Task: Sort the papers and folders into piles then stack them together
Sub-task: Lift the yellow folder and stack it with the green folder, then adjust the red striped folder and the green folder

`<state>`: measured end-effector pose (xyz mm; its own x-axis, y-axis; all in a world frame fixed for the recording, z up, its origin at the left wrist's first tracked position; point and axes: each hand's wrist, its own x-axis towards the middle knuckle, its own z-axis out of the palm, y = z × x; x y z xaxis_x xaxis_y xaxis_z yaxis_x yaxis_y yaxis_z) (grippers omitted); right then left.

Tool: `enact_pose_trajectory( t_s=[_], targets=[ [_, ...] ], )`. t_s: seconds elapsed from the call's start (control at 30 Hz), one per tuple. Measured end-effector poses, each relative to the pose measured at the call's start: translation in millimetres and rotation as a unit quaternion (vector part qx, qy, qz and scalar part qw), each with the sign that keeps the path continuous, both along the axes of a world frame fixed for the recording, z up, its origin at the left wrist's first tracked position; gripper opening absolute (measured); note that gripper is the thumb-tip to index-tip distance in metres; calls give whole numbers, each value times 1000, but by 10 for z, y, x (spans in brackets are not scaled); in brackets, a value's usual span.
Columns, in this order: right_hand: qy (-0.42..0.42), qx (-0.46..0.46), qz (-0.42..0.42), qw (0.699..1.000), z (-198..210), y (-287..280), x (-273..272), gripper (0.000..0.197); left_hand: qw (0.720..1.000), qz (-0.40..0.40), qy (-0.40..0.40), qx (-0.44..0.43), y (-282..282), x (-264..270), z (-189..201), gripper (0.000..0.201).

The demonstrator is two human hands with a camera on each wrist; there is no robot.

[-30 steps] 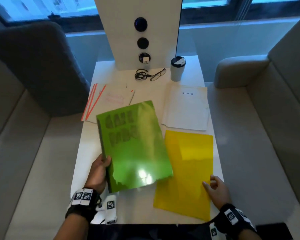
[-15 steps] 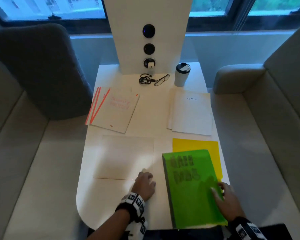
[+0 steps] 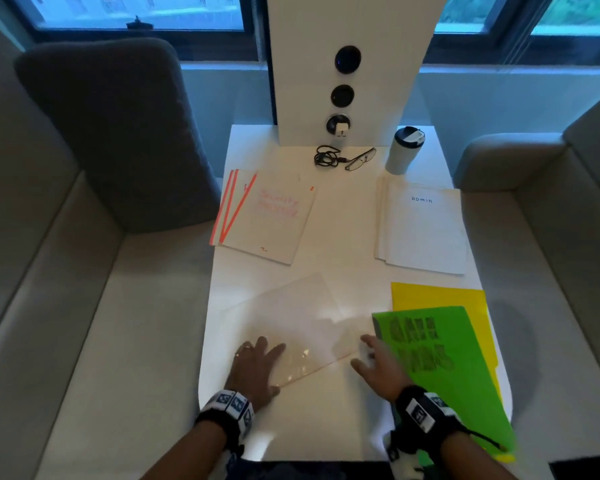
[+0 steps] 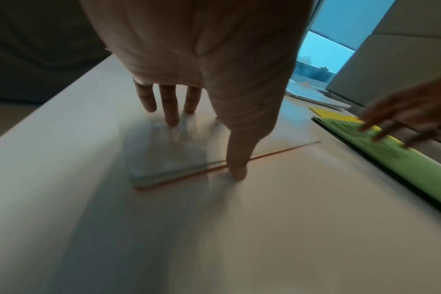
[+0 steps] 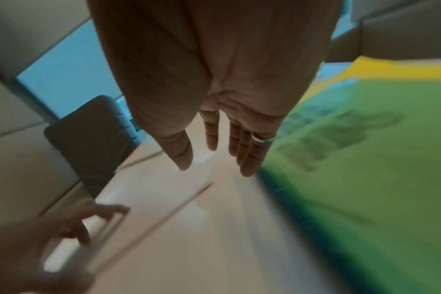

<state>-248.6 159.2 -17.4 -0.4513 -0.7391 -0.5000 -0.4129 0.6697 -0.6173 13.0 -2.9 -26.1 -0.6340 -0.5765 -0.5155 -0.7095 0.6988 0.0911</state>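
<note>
The green folder is the largest thing on the table. It lies at the near right on top of the yellow folder, which shows past its far and right edges. To its left lies the clear plastic folder, turned askew, with only a strip of bare table between the two. At the far right sits the ADMIN pile of white sheets, and at the far left the second pile, with orange-edged sheets fanned out beneath it. Behind them are a lidded cup, a pair of glasses and a coiled black cable. The left hand lies flat, fingers spread, on the clear plastic folder's near corner, thumb at its near edge. The right hand is spread, fingers straight, over the gap beside the green folder; through the blur it is hard to say whether it touches anything. The right wrist band covers part of the green folder's near end, and the pink writing on the second pile is too faint to read. The table is white and glossy, set between two grey sofas with a dark cushion. A white panel with three round sockets stands below a window.
</note>
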Motion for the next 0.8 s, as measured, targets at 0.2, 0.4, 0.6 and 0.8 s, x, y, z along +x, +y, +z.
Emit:
enact_pose_trajectory(
  t_s=[0.2,0.4,0.6,0.8],
  targets=[
    [-53,86,-111,989,-227,-551,199,85,997,35,40,55,203,180,-27,90],
    [-204,58,-100,972,134,-646,186,29,994,65,46,81,119,311,-14,116],
    [-395,-118,-180,893,1107,-995,318,27,921,223,319,27,-332,526,100,64],
    [-270,-186,-200,923,1259,-1220,279,37,745,383,510,196,-1185,430,764,25]
  ],
)
